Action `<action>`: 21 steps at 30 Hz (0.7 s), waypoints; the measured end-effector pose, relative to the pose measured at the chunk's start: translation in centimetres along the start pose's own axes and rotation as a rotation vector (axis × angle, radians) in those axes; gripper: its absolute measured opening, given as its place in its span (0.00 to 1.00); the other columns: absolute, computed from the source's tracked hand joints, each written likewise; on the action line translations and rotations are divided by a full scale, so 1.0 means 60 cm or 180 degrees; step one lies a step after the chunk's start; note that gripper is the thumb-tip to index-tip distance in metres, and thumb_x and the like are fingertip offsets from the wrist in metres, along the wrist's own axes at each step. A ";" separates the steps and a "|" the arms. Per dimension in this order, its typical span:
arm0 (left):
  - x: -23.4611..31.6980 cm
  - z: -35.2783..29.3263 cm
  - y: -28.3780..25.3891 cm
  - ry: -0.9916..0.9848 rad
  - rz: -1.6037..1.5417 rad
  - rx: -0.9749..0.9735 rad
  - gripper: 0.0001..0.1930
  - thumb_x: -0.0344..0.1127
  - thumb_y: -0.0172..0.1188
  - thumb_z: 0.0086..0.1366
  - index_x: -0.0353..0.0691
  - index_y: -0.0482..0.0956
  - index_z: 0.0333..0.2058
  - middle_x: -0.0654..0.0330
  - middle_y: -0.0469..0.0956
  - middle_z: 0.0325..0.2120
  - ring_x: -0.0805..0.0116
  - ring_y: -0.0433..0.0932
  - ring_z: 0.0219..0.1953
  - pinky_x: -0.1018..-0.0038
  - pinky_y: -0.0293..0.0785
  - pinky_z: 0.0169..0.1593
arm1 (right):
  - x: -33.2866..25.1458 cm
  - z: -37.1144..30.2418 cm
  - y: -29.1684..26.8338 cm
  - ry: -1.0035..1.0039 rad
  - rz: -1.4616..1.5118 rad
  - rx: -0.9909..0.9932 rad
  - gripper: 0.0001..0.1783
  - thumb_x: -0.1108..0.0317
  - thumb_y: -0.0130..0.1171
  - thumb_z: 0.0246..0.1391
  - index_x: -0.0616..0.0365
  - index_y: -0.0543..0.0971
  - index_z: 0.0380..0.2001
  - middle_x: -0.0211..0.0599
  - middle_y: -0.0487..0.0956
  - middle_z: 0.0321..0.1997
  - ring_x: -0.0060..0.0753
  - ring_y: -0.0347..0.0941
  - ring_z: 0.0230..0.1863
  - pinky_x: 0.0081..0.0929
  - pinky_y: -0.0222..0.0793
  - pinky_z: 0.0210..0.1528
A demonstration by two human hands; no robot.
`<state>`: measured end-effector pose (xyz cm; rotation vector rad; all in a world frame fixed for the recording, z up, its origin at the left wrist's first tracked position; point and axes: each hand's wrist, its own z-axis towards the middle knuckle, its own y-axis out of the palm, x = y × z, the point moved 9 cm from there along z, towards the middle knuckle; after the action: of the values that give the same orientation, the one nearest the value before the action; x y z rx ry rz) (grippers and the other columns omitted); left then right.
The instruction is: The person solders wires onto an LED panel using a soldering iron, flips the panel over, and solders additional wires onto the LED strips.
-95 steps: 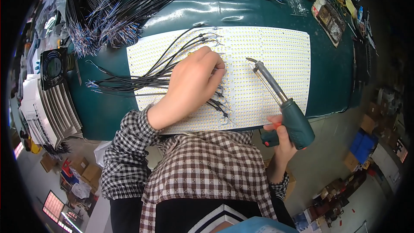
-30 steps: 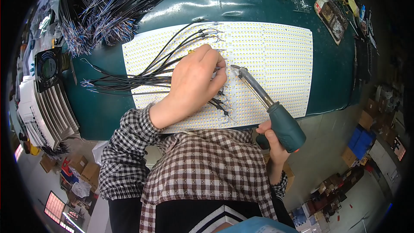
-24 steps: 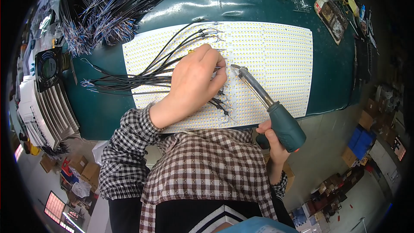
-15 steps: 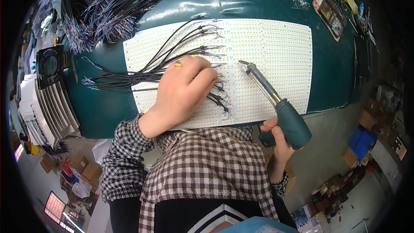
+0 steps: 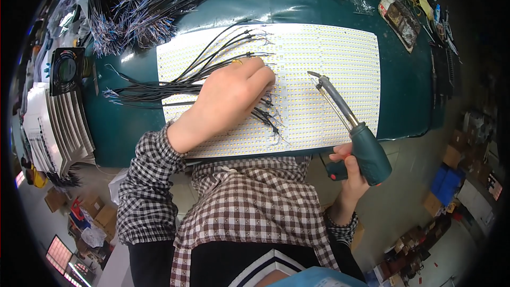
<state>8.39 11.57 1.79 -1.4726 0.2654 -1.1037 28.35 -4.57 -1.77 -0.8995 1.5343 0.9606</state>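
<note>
A white LED board (image 5: 329, 58), covered in rows of tiny yellowish chips, lies on the green table. Black cables (image 5: 212, 48) with thin stripped ends fan across its left half, their ends lined up near its middle. Over these ends, my left hand (image 5: 226, 93) is closed, fingers curled down among the wires; its fingertips and whatever they pinch are hidden. My right hand (image 5: 353, 175), at the board's near right edge, grips the green handle of a soldering gun (image 5: 369, 151). The gun's metal tip points up and left over the board, to the right of the wire ends.
A large bundle of black cables (image 5: 130, 21) with blue and white ends fills the far left. A small black fan (image 5: 66, 72) and a stack of white boards (image 5: 64, 127) stand at left. A stained block in a tray (image 5: 401, 20) and tools (image 5: 446, 32) lie far right.
My left hand has shifted slightly farther away along the row of wire ends. The soldering gun in my right hand has moved right, its tip farther from the wires. The whole view has shifted a little.
</note>
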 end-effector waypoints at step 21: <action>-0.020 0.003 0.014 -0.0389 -0.0661 0.0153 0.08 0.26 0.62 0.52 0.37 0.72 0.30 0.57 0.72 0.26 0.59 0.75 0.28 0.68 0.71 0.30 | 0.003 -0.005 0.014 0.0331 -0.0517 -0.0067 0.28 0.54 0.61 0.55 0.74 0.74 0.44 0.50 0.79 0.37 0.39 0.79 0.31 0.38 0.77 0.41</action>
<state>8.29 12.32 0.53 -1.5431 -0.0001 -1.1710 27.46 -4.54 -1.84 -1.0862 1.5143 0.8253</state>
